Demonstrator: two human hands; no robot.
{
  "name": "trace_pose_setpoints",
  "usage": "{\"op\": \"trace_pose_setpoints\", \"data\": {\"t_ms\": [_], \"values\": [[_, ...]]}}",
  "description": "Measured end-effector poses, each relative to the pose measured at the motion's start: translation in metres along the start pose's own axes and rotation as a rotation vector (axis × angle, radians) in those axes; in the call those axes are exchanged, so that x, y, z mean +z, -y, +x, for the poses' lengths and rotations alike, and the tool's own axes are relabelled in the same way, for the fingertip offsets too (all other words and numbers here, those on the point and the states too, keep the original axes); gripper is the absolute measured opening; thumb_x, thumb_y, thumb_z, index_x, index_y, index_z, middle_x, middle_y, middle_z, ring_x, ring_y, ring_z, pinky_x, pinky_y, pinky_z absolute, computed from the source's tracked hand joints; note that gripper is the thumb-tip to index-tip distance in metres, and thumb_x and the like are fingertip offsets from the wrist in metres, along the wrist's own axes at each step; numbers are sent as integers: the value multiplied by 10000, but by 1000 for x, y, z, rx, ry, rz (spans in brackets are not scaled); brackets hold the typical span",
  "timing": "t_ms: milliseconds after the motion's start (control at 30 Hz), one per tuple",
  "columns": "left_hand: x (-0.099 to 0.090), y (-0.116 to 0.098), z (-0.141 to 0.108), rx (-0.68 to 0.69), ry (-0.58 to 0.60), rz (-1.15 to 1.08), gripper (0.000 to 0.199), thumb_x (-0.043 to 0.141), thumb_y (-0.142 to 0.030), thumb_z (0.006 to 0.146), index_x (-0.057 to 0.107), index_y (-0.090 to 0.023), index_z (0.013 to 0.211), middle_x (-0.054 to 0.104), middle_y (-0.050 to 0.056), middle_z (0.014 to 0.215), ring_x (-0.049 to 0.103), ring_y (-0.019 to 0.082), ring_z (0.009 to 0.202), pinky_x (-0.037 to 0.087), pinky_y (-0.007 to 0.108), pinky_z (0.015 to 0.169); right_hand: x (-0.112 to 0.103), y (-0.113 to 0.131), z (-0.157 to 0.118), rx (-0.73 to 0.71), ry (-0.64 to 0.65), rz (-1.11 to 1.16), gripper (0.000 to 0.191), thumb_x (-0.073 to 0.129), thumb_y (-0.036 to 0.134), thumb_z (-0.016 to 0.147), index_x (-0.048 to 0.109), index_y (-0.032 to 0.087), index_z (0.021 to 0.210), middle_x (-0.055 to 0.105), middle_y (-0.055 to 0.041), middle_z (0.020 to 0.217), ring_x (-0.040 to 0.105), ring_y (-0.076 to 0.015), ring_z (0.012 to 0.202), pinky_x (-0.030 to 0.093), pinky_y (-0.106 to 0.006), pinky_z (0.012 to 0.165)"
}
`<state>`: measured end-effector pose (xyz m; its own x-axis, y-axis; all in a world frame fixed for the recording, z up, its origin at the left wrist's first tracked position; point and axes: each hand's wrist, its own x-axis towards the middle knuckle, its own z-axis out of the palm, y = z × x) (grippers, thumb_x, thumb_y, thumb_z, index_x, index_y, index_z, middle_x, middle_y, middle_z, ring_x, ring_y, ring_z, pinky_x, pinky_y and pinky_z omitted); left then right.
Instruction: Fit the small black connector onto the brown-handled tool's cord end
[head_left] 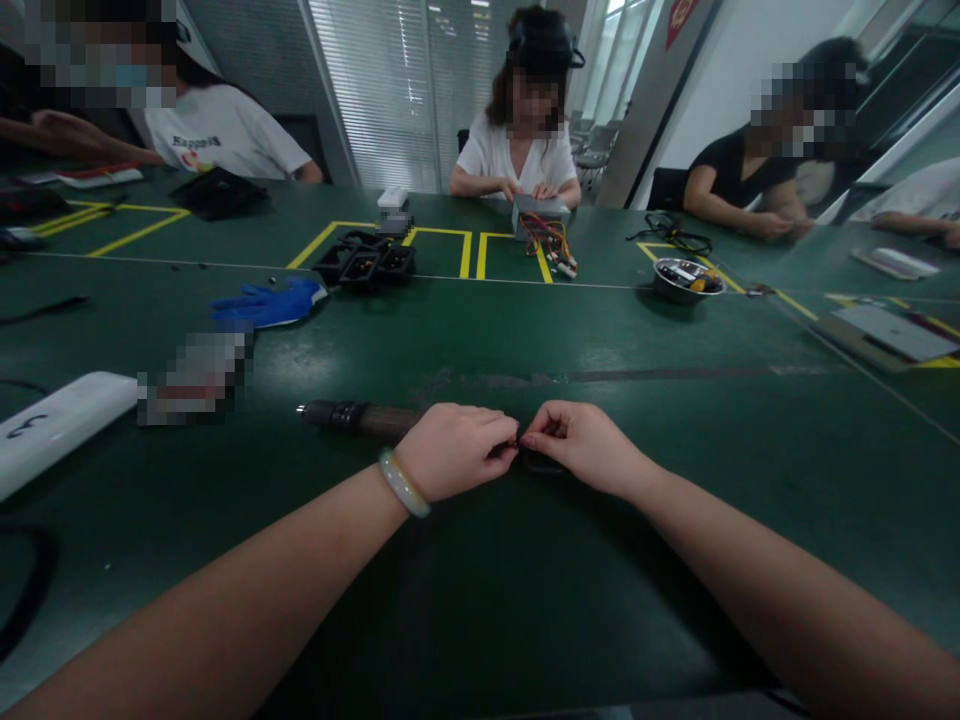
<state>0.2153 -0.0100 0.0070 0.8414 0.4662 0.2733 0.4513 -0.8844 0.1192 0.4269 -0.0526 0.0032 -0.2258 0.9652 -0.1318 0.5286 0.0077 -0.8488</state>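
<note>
My left hand is closed in a pinch, with a pale bangle on its wrist. Facing it, almost fingertip to fingertip, my right hand pinches too. Between the fingertips is something small and dark that I cannot make out. A thin dark loop, perhaps a cord, shows just under the right fingers. Behind my left hand lies a dark cylindrical tool with a metal tip pointing left, possibly an electric screwdriver; my hand hides its right end.
Left of my hands are a white device, a blurred flat item and a blue glove. Black plastic parts and a metal bowl stand farther back. Across the green table a person handles a grey box with wires.
</note>
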Motion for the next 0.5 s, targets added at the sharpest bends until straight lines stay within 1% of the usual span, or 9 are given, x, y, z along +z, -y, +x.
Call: {"op": "trace_pose_setpoints", "data": {"t_ms": [100, 200, 333, 400, 467, 500], "values": [[-1, 0, 0, -17, 8, -19, 159, 497, -332, 898, 595, -206, 909, 682, 14, 896, 650, 170, 848, 481, 291, 740, 0, -5, 3, 15, 7, 19, 141, 659, 311, 862, 630, 174, 859, 666, -9, 801, 617, -136, 716, 453, -221, 590], [-2, -2, 0, -54, 23, -16, 168, 534, -353, 872, 576, -215, 957, 675, 14, 873, 651, 183, 817, 485, 305, 723, 0, -6, 5, 51, 45, 38, 140, 650, 301, 868, 602, 169, 875, 665, -12, 808, 620, -135, 709, 459, -216, 578], [-4, -5, 1, -91, 29, -35, 338, 585, -345, 807, 517, -216, 1113, 670, 20, 896, 648, 201, 788, 490, 317, 689, -4, 2, 6, 91, 82, 32, 169, 653, 272, 871, 584, 174, 990, 672, -18, 859, 633, -137, 739, 479, -214, 604], [-7, -5, 1, -102, -11, -74, 413, 572, -328, 788, 484, -199, 1170, 664, 41, 959, 645, 206, 812, 500, 330, 710, -7, 7, 8, 119, 133, 25, 196, 633, 252, 886, 586, 172, 1059, 681, -27, 887, 643, -141, 761, 488, -215, 627], [-12, -5, -1, -86, -109, -108, 425, 547, -288, 768, 480, -176, 1172, 646, 70, 1045, 633, 217, 902, 503, 354, 774, -9, 10, 10, 145, 196, 21, 191, 600, 243, 906, 606, 163, 1079, 688, -39, 903, 649, -146, 769, 489, -214, 630], [-15, -5, -3, -53, -176, -122, 390, 532, -258, 756, 497, -169, 1135, 639, 79, 1072, 620, 223, 955, 496, 365, 812, -9, 11, 11, 150, 219, 23, 185, 588, 245, 912, 622, 158, 1072, 691, -44, 911, 650, -148, 773, 487, -214, 628]]}}
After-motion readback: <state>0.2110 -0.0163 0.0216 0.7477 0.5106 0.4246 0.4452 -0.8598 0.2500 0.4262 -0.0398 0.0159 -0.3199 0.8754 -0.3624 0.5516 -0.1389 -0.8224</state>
